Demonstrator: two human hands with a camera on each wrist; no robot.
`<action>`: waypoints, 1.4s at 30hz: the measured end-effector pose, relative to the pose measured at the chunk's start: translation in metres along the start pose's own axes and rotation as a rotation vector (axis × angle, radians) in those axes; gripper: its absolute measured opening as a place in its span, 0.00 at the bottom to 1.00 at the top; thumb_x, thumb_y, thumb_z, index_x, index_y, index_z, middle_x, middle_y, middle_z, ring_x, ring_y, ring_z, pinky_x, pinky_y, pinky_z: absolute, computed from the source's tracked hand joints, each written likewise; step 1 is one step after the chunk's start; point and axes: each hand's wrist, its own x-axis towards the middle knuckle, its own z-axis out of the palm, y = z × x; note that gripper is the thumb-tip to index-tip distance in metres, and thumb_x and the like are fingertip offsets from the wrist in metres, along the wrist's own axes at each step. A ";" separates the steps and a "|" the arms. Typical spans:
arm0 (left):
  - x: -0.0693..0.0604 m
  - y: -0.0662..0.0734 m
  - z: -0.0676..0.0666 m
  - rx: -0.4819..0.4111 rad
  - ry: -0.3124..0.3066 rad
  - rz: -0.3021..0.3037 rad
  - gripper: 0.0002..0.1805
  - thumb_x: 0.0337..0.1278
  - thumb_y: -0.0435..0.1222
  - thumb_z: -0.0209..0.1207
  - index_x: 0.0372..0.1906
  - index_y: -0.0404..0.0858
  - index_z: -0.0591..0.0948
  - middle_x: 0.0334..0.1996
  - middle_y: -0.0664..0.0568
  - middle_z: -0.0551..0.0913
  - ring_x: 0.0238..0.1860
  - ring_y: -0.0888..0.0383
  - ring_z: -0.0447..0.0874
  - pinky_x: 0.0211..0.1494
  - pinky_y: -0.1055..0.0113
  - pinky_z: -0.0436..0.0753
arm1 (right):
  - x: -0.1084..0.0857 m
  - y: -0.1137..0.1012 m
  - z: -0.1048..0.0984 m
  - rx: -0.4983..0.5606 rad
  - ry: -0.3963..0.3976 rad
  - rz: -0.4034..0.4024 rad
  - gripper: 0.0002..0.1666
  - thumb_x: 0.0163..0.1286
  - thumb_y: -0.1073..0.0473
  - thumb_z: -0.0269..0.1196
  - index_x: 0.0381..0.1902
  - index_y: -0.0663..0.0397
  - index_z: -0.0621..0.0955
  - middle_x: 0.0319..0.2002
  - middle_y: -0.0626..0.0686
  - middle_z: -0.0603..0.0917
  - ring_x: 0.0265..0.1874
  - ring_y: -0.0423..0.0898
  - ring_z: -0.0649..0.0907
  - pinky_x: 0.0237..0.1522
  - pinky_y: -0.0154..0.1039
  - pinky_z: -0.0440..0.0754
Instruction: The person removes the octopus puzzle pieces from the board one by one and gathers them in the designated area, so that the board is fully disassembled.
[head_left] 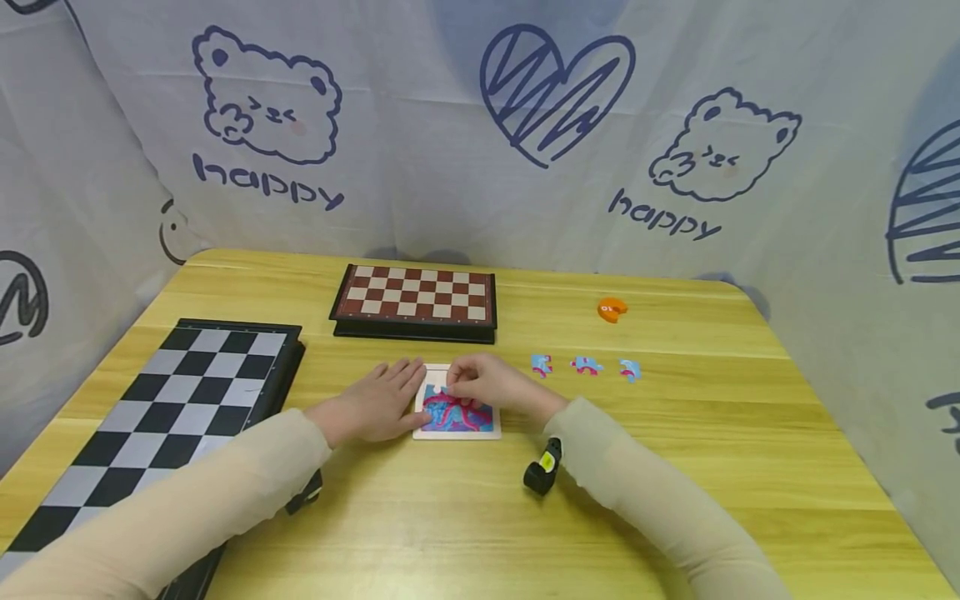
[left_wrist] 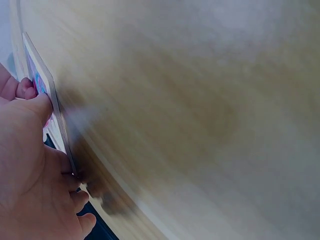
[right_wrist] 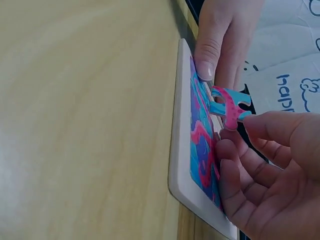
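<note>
A small jigsaw puzzle (head_left: 457, 421) in a pale tray frame (head_left: 480, 436) lies mid-table, its filled part blue and pink. My left hand (head_left: 375, 406) lies along the frame's left side with fingers extended; its thumb (right_wrist: 205, 69) rests on the puzzle's edge. Between thumb and forefinger, my right hand (head_left: 487, 382) pinches a blue and pink puzzle piece (right_wrist: 231, 108), tilted up over the upper part of the tray. The other right fingers touch the puzzle surface. To the right lie three loose puzzle pieces, the nearest (head_left: 541, 365) close to the right wrist.
A brown-and-cream chessboard box (head_left: 420, 304) stands behind the puzzle. At the left, a larger black-and-white chessboard (head_left: 197, 362) lies under the left forearm. An orange object (head_left: 612, 310) sits at the back right, before a fabric backdrop (head_left: 442, 208).
</note>
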 end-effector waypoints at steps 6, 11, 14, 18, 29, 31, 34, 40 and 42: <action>0.001 0.001 -0.001 -0.008 -0.013 -0.008 0.41 0.66 0.55 0.41 0.70 0.29 0.50 0.70 0.38 0.45 0.70 0.43 0.42 0.68 0.49 0.45 | -0.007 0.004 -0.012 0.047 0.021 -0.005 0.04 0.65 0.64 0.59 0.31 0.60 0.78 0.24 0.52 0.78 0.23 0.43 0.76 0.25 0.34 0.77; 0.001 0.001 0.000 -0.008 -0.003 0.005 0.41 0.66 0.55 0.41 0.70 0.28 0.50 0.70 0.38 0.46 0.69 0.43 0.42 0.68 0.48 0.46 | -0.022 0.006 -0.029 0.011 0.072 0.022 0.03 0.64 0.64 0.59 0.31 0.59 0.78 0.25 0.52 0.78 0.22 0.44 0.74 0.26 0.34 0.74; 0.001 0.001 0.000 -0.005 0.004 0.012 0.41 0.66 0.55 0.41 0.70 0.28 0.50 0.70 0.37 0.46 0.69 0.42 0.42 0.68 0.48 0.46 | -0.032 0.013 -0.040 -0.006 0.103 0.026 0.03 0.64 0.64 0.59 0.31 0.58 0.79 0.25 0.52 0.78 0.22 0.44 0.73 0.26 0.34 0.73; 0.001 0.001 0.001 0.000 0.006 0.012 0.41 0.66 0.55 0.41 0.70 0.28 0.50 0.70 0.37 0.46 0.69 0.42 0.42 0.68 0.48 0.46 | -0.046 0.025 -0.052 -0.023 0.130 0.015 0.04 0.64 0.63 0.59 0.30 0.59 0.78 0.22 0.50 0.75 0.21 0.43 0.71 0.25 0.34 0.71; -0.002 0.000 0.000 -0.011 0.005 0.001 0.41 0.66 0.55 0.41 0.69 0.28 0.50 0.70 0.37 0.46 0.69 0.42 0.42 0.68 0.48 0.46 | -0.076 0.060 -0.075 -0.017 0.121 0.030 0.05 0.64 0.67 0.55 0.30 0.64 0.77 0.22 0.51 0.76 0.21 0.43 0.73 0.24 0.34 0.73; -0.003 0.000 0.000 -0.012 0.007 0.002 0.40 0.66 0.54 0.41 0.69 0.28 0.50 0.70 0.37 0.46 0.69 0.42 0.42 0.68 0.48 0.46 | -0.080 0.063 -0.077 -0.019 0.118 0.048 0.05 0.64 0.67 0.55 0.30 0.64 0.77 0.23 0.51 0.77 0.22 0.44 0.74 0.24 0.35 0.74; -0.002 0.000 0.000 -0.014 0.008 0.002 0.41 0.66 0.55 0.41 0.69 0.28 0.50 0.70 0.37 0.46 0.69 0.42 0.42 0.67 0.48 0.46 | -0.084 0.066 -0.078 -0.023 0.112 0.079 0.05 0.64 0.66 0.56 0.31 0.64 0.78 0.24 0.51 0.77 0.22 0.44 0.75 0.25 0.35 0.75; -0.002 -0.001 0.000 -0.013 0.002 -0.002 0.41 0.66 0.55 0.41 0.70 0.28 0.50 0.70 0.37 0.46 0.69 0.42 0.42 0.68 0.48 0.46 | -0.085 0.068 -0.078 -0.035 0.102 0.085 0.05 0.63 0.67 0.57 0.31 0.65 0.78 0.23 0.51 0.77 0.22 0.43 0.74 0.23 0.35 0.75; -0.002 -0.001 0.000 -0.015 0.001 -0.002 0.41 0.66 0.55 0.42 0.70 0.28 0.50 0.70 0.37 0.46 0.69 0.42 0.42 0.68 0.48 0.46 | -0.085 0.069 -0.079 -0.043 0.096 0.082 0.05 0.63 0.67 0.57 0.31 0.65 0.78 0.22 0.51 0.77 0.21 0.43 0.74 0.23 0.35 0.75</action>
